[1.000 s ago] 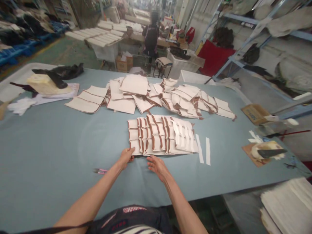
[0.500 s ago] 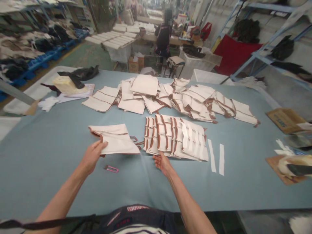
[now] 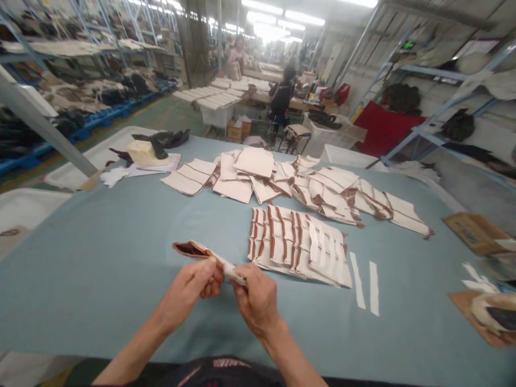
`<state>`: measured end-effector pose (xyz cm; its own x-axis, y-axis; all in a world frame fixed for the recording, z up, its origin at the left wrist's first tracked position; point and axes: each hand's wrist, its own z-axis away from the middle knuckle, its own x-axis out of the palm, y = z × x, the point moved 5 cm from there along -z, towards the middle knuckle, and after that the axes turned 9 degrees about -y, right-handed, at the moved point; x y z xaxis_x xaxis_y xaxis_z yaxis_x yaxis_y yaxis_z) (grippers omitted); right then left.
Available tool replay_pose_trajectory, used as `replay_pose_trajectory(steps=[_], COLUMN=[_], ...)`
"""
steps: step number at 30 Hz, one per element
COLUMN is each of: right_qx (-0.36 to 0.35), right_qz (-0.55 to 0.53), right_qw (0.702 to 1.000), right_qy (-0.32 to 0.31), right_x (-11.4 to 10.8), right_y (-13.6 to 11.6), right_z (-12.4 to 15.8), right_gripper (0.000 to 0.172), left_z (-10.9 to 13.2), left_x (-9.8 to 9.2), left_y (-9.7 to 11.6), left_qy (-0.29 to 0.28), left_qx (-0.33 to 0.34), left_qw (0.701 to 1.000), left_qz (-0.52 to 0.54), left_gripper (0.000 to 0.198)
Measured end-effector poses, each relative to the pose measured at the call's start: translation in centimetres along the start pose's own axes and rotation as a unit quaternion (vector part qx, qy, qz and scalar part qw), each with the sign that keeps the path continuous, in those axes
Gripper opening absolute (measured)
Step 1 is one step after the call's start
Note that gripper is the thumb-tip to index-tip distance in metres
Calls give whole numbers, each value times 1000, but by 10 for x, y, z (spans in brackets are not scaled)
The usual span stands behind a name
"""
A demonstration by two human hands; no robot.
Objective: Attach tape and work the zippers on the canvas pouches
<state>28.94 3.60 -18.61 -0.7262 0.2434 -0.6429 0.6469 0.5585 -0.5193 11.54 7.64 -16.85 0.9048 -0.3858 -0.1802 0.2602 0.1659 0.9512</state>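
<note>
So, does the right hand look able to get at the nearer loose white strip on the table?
Probably, after releasing the brown-trimmed fabric piece: just tabletop shows between the right hand and that strip.

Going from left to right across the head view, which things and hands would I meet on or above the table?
Crumpled white piece, left hand, row of overlapping cloth pieces, left white strip, right white strip, cardboard box.

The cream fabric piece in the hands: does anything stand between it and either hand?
Nothing visible does: the left hand and right hand both grip the fabric piece directly. The overlapping row of similar pieces lies beyond it, to the right.
</note>
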Motion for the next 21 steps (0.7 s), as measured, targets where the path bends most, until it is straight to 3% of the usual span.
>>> replay_pose_trajectory(steps=[3, 5, 7, 12, 15, 18, 21], right_qx=[-8, -14, -20, -39, -43, -28, -6], right_qz=[6, 14, 20, 24, 38, 55, 55], right_qw=[1000, 1000, 999, 998, 997, 997, 996], right_qy=[-10, -13, -16, -37, -48, -51, -71], right_x=[-31, -52, -68, -93, -103, -104, -95], right_y=[3, 0, -7, -29, -39, -44, -47], right_z=[-3, 1, 7, 16, 19, 23, 29], right_gripper=[32, 40, 43, 41, 36, 33, 35], left_z=[17, 25, 29, 32, 41, 51, 54], left_x=[-16, -24, -19, 23, 40, 50, 57], left_y=[14, 21, 27, 39, 50, 60, 65], left_qy=[58, 117, 130, 6, -29, -46, -80], left_qx=[49, 91, 138, 245, 292, 289, 224], left_qw=[997, 985, 972, 956, 942, 940, 954], left_qz=[-33, -89, -141, -158, -163, -175, -183], left_gripper=[67, 48, 31, 15, 8, 8, 17])
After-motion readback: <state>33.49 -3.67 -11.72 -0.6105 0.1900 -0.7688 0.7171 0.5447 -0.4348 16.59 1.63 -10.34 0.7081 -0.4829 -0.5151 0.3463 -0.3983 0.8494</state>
